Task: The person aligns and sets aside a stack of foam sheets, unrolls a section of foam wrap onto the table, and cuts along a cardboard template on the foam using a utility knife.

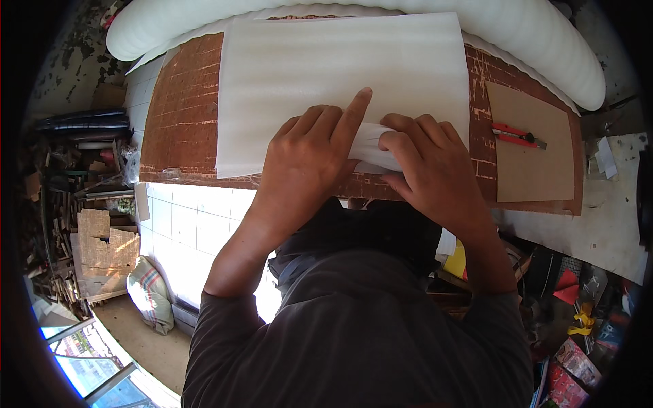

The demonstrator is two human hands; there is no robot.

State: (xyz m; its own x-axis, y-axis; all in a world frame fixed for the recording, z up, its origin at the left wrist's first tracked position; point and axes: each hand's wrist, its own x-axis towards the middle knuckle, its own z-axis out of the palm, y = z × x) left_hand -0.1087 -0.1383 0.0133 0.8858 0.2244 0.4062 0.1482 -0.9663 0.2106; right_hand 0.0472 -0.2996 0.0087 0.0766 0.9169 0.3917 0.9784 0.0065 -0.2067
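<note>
Shows coloured printing on glossy packets (570, 387) at the lower right, too small and blurred to read. Grips, with the right hand (432, 156), the bunched near edge of the white foam sheet (340, 68), with forefinger curled over the fold, thumb lower down, and foam filling the narrow gap between. Stretches the forefinger of the left hand (306, 146) straight out over the sheet, with the other fingers bent close together and the thumb low beside the fold; cannot tell whether by pinching the foam or merely touching it. Find the sheet spread across the middle of a brown board (180, 109), gathered up between the hands. Find also, to the right on that board, a flat tan cardboard piece (530, 173) with a red cutter knife (515, 135) across its left edge. Note a thick white foam roll (558, 54) along the far side.
</note>
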